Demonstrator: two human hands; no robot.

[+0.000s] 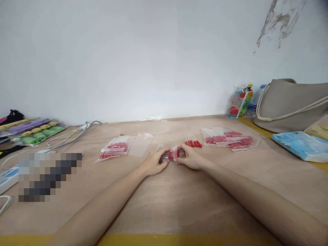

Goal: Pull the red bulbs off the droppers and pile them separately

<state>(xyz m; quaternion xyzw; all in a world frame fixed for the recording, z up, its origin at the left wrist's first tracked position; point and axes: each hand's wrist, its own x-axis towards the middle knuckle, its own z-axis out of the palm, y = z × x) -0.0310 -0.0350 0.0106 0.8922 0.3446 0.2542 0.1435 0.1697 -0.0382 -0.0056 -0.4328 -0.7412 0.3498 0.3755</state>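
Between my two hands is a small clear plastic bag (pixel 174 154) with red-tipped sticks inside. My left hand (pixel 155 162) curls round its left end, thumb in front and fingers behind. My right hand (pixel 191 158) pinches the right end. Just behind my right hand lie several loose white sticks with thick red tips (pixel 195 143). Left of my left hand, filled bags of the same red-tipped sticks (pixel 117 147) overlap in a small stack. Beside them a flat clear zip bag (pixel 140 144) lies on the table. More filled bags (pixel 228 138) are piled to the right.
Far left are a power strip (pixel 9 179), cables (pixel 74 136) and packs of coloured rolls (pixel 38 131). A blurred-out patch covers something at left. Bottles (pixel 241 102), a grey bag (pixel 294 104) and a blue packet (pixel 302 145) stand or lie at right. A wall (pixel 153 61) closes the back.
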